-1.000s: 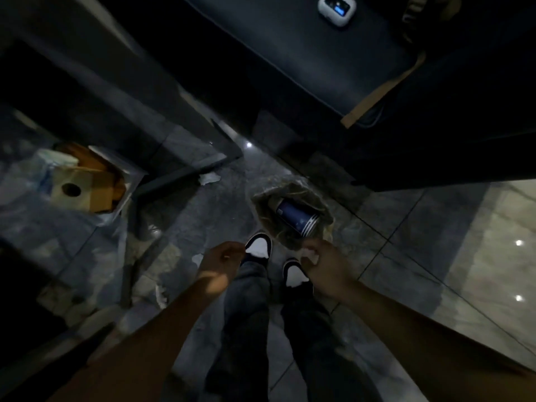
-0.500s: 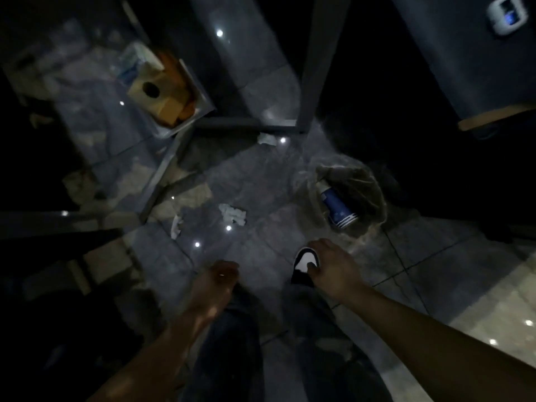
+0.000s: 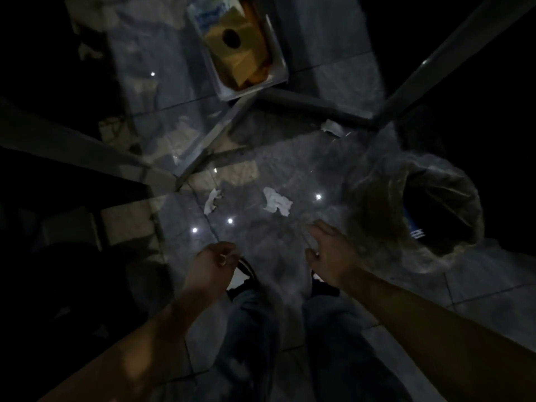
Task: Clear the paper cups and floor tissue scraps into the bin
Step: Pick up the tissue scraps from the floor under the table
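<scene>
Head view looks down on a dark tiled floor (image 3: 290,158). Three white tissue scraps lie on it: one crumpled piece (image 3: 277,205) in the middle, one thin strip (image 3: 211,201) to its left, and one small piece (image 3: 333,127) farther away beside a metal frame bar (image 3: 313,107). One bin (image 3: 385,198) with a clear plastic liner stands at the right; one blue paper cup (image 3: 415,231) shows inside it, mostly in shadow. Left hand (image 3: 210,266) is loosely curled and seems empty. Right hand (image 3: 329,256) is spread open, empty, just beside the bin liner. One tray (image 3: 277,74) with yellow packets stands at the top.
</scene>
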The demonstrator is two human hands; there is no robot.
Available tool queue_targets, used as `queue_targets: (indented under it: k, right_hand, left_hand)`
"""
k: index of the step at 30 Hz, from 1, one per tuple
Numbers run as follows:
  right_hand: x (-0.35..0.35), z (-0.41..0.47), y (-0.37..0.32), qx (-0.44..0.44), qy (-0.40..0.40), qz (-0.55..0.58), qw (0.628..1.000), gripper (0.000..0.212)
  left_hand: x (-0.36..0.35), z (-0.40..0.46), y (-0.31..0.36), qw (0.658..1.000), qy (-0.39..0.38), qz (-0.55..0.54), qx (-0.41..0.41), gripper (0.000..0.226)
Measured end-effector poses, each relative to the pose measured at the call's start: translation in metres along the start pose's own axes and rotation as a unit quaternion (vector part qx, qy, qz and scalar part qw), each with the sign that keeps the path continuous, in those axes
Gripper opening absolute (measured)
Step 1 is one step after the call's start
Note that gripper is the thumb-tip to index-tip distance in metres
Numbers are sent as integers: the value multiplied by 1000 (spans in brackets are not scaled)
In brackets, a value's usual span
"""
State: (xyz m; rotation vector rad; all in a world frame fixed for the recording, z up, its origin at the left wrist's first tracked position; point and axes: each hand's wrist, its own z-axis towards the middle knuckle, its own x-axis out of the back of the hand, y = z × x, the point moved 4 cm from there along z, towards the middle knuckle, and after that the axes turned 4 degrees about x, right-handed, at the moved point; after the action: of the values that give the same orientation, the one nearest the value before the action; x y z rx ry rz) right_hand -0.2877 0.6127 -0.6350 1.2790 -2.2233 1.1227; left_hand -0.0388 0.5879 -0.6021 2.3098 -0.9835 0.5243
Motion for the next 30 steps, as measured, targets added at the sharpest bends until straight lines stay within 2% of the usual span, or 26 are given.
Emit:
queue_targets:
  k: [5, 9, 12, 15, 19, 21, 23, 26, 28, 30]
  right_hand:
    - [-30, 48, -3, 53, 0, -29, 998, 62]
    - [-52, 94, 8, 103, -9, -77, 992, 61]
    - [-69, 134, 27, 119, -21, -112, 986, 65]
    - [-88, 166, 44, 184, -21, -172, 968, 64]
    - [-111, 202, 61, 280, -45, -252, 925, 70]
    - [-122, 220, 69, 350, -40, -291, 890, 79]
    - [-130, 239, 77, 419, -40, -338, 842, 85]
    - [-138, 265, 86, 469, -50, -403, 785, 82]
    - [-141, 276, 91, 493, -56, -414, 763, 75]
    - [-139, 283, 95, 529, -42, -413, 740, 66]
  left_hand:
    - [-13, 50, -20, 1000, 9, -1, -12, 34]
    - [-28, 94, -21, 998, 13, 28, -62, 27]
    - [-39, 128, -19, 996, 52, 3, -76, 23]
    - [-57, 167, -36, 990, 107, -28, -88, 22]
    - [-73, 218, -61, 987, 134, 18, -83, 37]
    - [-80, 241, -73, 986, 146, 37, -73, 55]
    - [-83, 265, -79, 986, 155, 62, -21, 67]
    - [-89, 304, -85, 988, 99, 117, 27, 65]
    - [-85, 318, -81, 978, 117, 170, -13, 67]
    - [-79, 321, -64, 957, 183, 205, -96, 46]
